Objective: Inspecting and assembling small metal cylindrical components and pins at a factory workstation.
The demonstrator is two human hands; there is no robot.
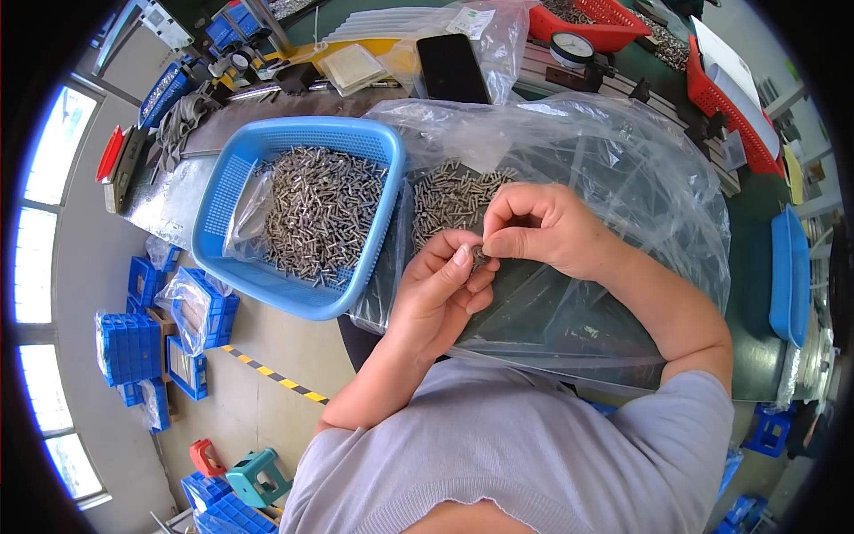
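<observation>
My left hand is curled, palm up, around a few small metal pins that show between its fingertips. Thumb and forefinger of my right hand pinch together against those same pins; whether a separate pin sits in that pinch is hidden. Just beyond my hands, a loose pile of metal pins lies on clear plastic sheeting. To the left stands a blue plastic basket heaped with many more such pins, and a clear bag is tucked inside it.
A black phone and a dial gauge lie at the back of the bench. Red baskets stand far right, a blue tray at the right edge. Blue crates and a green stool occupy the floor at left.
</observation>
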